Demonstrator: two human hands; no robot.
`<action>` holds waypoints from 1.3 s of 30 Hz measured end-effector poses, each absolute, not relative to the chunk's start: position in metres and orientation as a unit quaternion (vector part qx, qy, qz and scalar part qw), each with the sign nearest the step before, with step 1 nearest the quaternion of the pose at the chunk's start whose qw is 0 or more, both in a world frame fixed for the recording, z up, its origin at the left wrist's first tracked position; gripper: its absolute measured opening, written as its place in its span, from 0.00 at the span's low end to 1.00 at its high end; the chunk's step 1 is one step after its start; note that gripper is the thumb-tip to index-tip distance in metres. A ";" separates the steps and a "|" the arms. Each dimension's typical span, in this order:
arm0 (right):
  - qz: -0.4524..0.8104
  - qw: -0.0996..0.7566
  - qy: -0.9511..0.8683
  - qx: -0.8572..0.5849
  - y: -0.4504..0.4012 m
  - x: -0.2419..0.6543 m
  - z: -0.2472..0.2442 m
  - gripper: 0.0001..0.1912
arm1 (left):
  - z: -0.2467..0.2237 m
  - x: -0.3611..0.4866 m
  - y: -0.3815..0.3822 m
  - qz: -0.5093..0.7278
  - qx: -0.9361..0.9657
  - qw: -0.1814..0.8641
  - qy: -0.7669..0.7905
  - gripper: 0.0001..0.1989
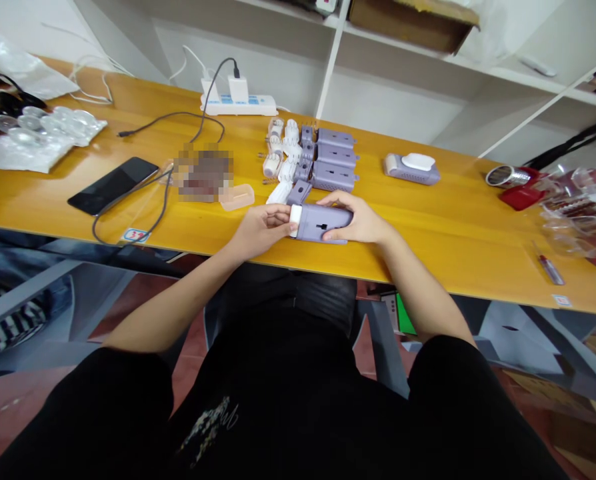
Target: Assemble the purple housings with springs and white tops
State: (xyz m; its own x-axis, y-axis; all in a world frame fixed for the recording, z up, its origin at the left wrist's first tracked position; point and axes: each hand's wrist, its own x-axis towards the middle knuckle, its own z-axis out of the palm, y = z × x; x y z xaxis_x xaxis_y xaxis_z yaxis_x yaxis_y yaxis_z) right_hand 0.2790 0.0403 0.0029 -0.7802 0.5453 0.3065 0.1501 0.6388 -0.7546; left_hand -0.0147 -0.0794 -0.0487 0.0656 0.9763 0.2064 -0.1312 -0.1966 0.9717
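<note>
My right hand [361,219] is wrapped round the right end of a purple plastic housing [312,223] with a small dark slot in its face. On its left end sits a white end piece [295,219], pinched by the closed fingers of my left hand [261,231]. The housing is just above or on the table's near edge; which, I cannot tell. Right behind it are several similar purple housings [334,157], small purple parts [301,192] and white coiled pieces [279,192], lined up in rows.
At left lie a black phone [114,185], a dark cable [164,193], a translucent orange piece [237,197] and clear plastic parts [33,127]. A power strip [268,105] stands at the back. Rightward are an assembled purple-and-white unit [412,168], red parts [523,192] and a screwdriver [549,269].
</note>
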 end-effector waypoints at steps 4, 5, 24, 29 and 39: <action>0.373 0.259 -0.866 -0.208 0.038 0.279 0.007 0.45 | -0.047 -0.014 -0.081 0.558 0.541 0.488 0.397 0.22; 0.372 0.258 -0.867 -0.210 0.037 0.279 0.008 0.45 | -0.046 -0.013 -0.082 0.556 0.544 0.487 0.397 0.22; 0.358 0.266 -0.872 -0.203 0.034 0.277 0.006 0.46 | -0.043 -0.014 -0.083 0.552 0.564 0.461 0.406 0.20; 0.362 0.268 -0.869 -0.202 0.035 0.277 0.007 0.47 | -0.044 -0.015 -0.081 0.555 0.551 0.482 0.395 0.20; 0.372 0.262 -0.863 -0.220 0.035 0.279 0.010 0.47 | -0.040 -0.014 -0.083 0.557 0.545 0.496 0.384 0.23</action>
